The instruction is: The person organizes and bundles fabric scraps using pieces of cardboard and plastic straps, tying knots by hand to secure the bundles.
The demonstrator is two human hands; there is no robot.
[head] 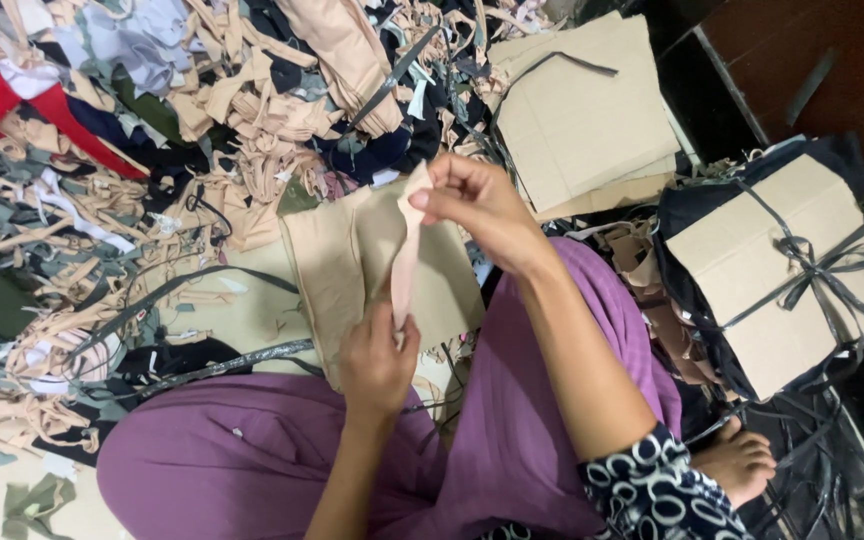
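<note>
Beige strip hangs upright between both hands — right hand pinches its top end, left hand its bottom, fingers pressed together. Scraps crowd the floor beyond; a tied cardboard bundle sits right — little open room.

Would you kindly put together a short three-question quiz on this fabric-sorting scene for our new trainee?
1. True or false: both hands hold the same narrow beige fabric strip.
2. Which hand grips the strip's upper end? A) left hand B) right hand
3. What binds the bundle topped with cardboard on the right?

Key:
1. True; the strip runs between the two hands, above the stack of beige fabric pieces.
2. B; the left hand pinches the lower end.
3. Dark fabric strips, crossed and knotted over the cardboard.
</note>
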